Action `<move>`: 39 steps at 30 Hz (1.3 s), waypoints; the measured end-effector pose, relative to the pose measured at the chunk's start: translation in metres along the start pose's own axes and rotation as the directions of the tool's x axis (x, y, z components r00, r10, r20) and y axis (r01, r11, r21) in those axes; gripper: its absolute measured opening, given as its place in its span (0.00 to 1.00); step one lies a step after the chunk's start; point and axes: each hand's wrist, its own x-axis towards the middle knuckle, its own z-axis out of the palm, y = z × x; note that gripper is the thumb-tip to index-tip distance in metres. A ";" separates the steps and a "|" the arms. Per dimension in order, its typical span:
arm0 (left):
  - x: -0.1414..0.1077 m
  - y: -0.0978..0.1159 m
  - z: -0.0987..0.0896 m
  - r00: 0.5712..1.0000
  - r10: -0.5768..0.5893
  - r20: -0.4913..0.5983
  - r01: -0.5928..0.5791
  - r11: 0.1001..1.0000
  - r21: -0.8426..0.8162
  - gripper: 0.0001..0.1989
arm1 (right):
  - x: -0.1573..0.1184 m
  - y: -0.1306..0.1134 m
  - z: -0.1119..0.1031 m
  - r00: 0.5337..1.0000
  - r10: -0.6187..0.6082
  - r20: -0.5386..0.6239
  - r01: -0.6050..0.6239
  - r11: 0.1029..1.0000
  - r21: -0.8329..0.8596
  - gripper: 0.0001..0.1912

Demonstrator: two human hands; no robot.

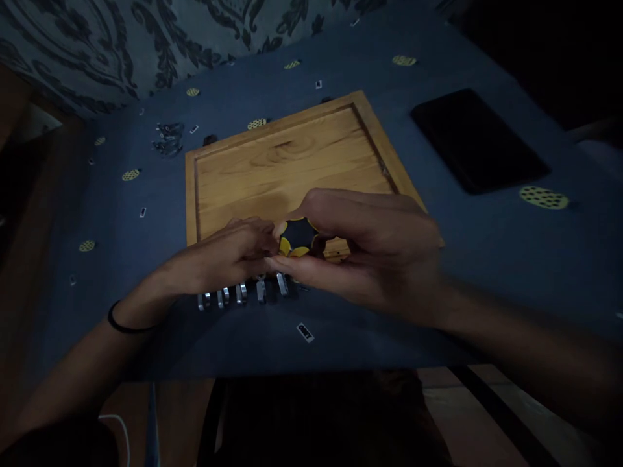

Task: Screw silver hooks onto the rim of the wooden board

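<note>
Pinching yellow-edged dark piece [298, 236] in right hand [384, 250], with curled left hand [226, 253] at nine o'clock, unclear if pinching, near wooden board [287, 159].

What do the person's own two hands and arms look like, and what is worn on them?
The left hand and the right hand are bare, without gloves. A thin, dark band circles the left wrist; I see none on the right wrist. No sleeve shows on either forearm where it is clear. Rings or small markings cannot be told in this dim light.

Thin black band [127, 324] round left wrist; bare hands [382, 253]; dark clothing [331, 418] over lap
</note>
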 end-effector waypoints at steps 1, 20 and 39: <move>-0.001 0.000 -0.001 1.000 0.006 0.003 -0.006 1.000 -0.024 0.17 | 0.000 0.000 0.000 1.000 0.001 -0.002 -0.001 1.000 0.009 0.07; -0.042 0.064 0.099 0.804 0.361 -0.472 0.132 0.666 0.734 0.11 | -0.002 0.000 0.001 0.999 0.036 0.006 -0.036 0.999 -0.002 0.08; -0.043 0.044 0.087 0.766 -0.002 -0.643 0.397 0.789 0.470 0.21 | -0.004 -0.002 0.001 0.999 0.052 0.010 -0.052 0.998 -0.037 0.06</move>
